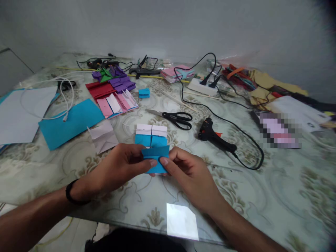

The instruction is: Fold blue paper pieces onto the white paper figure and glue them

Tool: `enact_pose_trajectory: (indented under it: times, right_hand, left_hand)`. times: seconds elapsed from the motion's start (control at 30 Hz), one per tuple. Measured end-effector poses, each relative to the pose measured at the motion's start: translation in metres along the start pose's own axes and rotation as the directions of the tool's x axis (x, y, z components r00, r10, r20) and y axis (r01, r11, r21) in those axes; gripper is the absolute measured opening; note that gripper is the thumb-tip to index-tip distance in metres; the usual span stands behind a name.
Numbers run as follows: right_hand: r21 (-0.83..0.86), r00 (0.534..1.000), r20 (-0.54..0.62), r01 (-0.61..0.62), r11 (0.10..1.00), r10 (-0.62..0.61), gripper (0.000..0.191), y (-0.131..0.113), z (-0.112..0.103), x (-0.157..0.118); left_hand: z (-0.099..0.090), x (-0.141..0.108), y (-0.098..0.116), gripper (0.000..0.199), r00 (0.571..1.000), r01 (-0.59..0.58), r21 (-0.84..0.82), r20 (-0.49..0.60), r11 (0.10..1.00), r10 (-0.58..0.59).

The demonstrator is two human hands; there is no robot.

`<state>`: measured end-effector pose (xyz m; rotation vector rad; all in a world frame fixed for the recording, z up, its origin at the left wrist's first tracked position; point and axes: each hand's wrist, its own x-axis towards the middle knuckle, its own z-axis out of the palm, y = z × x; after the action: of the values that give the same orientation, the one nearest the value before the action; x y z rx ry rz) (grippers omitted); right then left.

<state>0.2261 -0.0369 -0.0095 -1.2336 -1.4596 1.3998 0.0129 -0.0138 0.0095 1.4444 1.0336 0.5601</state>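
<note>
Head view: plain grey wall (157, 28) behind a table with a floral cover (262, 196). Work in hand is paper folding. Finished-looking items: two blue-and-white folded pieces (144, 140) side by side just beyond the hands, a small blue packet (144, 93) farther back, and purple folds (122, 84), a dark red fold (99, 90) and pink-and-white folds (115, 105) grouped at back left. Judged unworked: a flat blue sheet (70, 124) and a white sheet (23, 112), both at left. Stage estimate: partway, several folded, one being creased. That blue paper piece (156, 151) is held above the table near its front edge, upper flap raised. Grip: left hand (122, 164) closed on its left part, thumb on the face, fingers behind; right hand (190, 171) pinches the right side likewise, thumbtips close together. Scissors (178, 119) and glue gun (216, 138) lie unheld nearby.
</note>
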Motion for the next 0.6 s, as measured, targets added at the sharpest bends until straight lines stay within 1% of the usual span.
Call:
enact_pose_trajectory:
  times: [0.07,0.13,0.23,0.37,0.5,0.6]
  right_hand:
    - [0.002,1.000,-0.021,-0.003,1.000,0.004,0.036,0.0014,-0.0002,-0.0004]
    - [0.004,0.999,-0.032,0.000,1.000,0.000,0.037,0.0023,-0.0004,-0.0007]
    - [0.020,0.999,-0.036,0.008,1.000,-0.007,0.038,0.0023,-0.0001,-0.0011]
    - [0.047,1.000,-0.019,0.019,0.999,-0.018,0.039,0.0010,0.0004,-0.0011]
    - [0.063,1.000,0.002,0.015,0.998,-0.015,0.037,0.0001,-0.0003,0.0006]
    - [0.019,0.999,0.016,0.048,0.999,-0.048,0.032,0.0007,-0.0006,0.0015]
  left_hand:
    - [0.0008,0.0011,0.0030,0.030,0.997,0.039,-0.060,0.061,0.997,-0.036]
    - [0.0016,0.0015,0.0052,0.036,0.996,0.049,-0.098,0.086,0.994,-0.040]
    - [0.0024,0.0003,0.0056,0.036,0.999,0.003,-0.111,0.045,0.994,0.002]
    - [0.0028,-0.0026,0.0038,0.035,0.997,-0.072,-0.043,0.001,0.996,0.072]
    - [0.0017,-0.0041,0.0021,0.034,0.996,-0.090,-0.037,-0.014,0.995,0.089]
    - [0.0007,-0.0040,0.0003,0.033,0.995,-0.092,-0.016,-0.027,0.996,0.091]
